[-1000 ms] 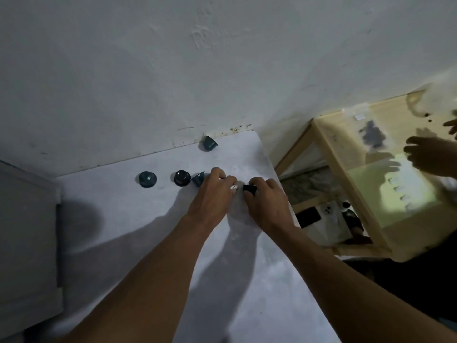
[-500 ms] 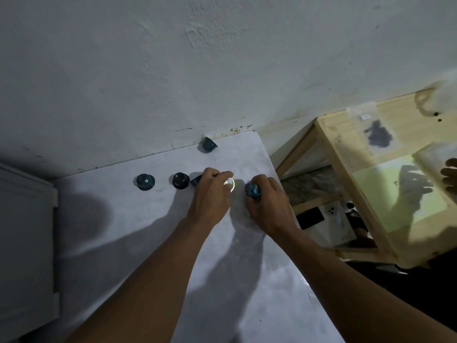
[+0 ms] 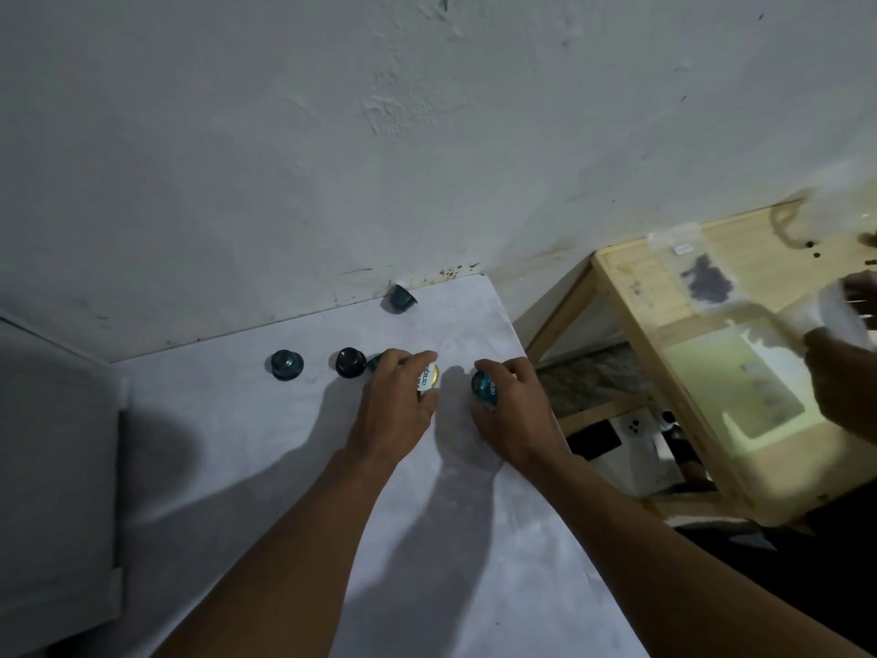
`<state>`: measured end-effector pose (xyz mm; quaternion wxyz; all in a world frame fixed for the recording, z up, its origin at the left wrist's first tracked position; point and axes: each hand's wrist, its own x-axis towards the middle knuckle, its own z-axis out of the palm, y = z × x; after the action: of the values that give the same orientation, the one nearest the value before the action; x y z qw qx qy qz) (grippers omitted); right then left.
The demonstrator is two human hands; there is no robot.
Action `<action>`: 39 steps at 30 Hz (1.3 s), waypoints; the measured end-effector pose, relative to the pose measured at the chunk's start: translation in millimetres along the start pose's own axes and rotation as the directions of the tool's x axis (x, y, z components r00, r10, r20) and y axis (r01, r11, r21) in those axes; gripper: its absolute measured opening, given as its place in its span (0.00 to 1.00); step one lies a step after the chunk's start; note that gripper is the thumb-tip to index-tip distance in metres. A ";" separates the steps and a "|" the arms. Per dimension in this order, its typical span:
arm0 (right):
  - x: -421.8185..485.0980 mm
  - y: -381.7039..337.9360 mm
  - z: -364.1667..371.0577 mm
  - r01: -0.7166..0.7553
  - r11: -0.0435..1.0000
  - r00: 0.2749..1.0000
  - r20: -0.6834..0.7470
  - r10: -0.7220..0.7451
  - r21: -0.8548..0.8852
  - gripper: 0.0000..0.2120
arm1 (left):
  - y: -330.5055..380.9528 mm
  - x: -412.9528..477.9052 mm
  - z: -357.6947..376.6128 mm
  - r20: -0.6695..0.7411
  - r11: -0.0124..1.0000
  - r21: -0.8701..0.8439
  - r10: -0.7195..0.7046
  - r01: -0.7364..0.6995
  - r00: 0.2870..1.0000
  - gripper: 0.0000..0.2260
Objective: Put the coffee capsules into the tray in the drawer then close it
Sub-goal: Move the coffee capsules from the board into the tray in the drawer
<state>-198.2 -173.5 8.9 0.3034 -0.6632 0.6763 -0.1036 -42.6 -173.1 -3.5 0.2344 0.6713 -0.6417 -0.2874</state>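
Note:
On a white tabletop [image 3: 294, 467] my left hand [image 3: 398, 406] grips a capsule with a white and gold lid [image 3: 428, 378]. My right hand [image 3: 515, 410] grips a blue capsule [image 3: 485, 388], its lid turned toward the left hand. Loose on the table lie a teal capsule [image 3: 286, 364], a black capsule [image 3: 350, 362] and, close against the left hand, part of another teal capsule [image 3: 375, 361]. One more teal capsule [image 3: 400, 299] lies tipped by the wall. No drawer or tray is in view.
A grey wall [image 3: 427, 135] rises right behind the table. A wooden table [image 3: 664, 296] stands to the right, with another person's hands [image 3: 844, 382] over a pale sheet. Dark and white items [image 3: 636, 444] lie on its lower shelf. A white cabinet [image 3: 52, 467] is at left.
My hands have drawn slightly apart, each lifting its capsule so the lids show. The other person's hands at the right have moved.

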 end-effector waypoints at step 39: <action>-246.3 -87.4 -22.5 0.718 0.696 0.696 -0.019 -0.718 -0.024 0.21 | 68.7 -337.7 -112.5 -0.550 0.940 0.142 -0.186 0.310 0.814 0.21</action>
<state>-153.3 48.3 141.4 0.2253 -0.8751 0.3689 -0.2175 -19.1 152.7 153.7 0.2847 0.8245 -0.4869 -0.0453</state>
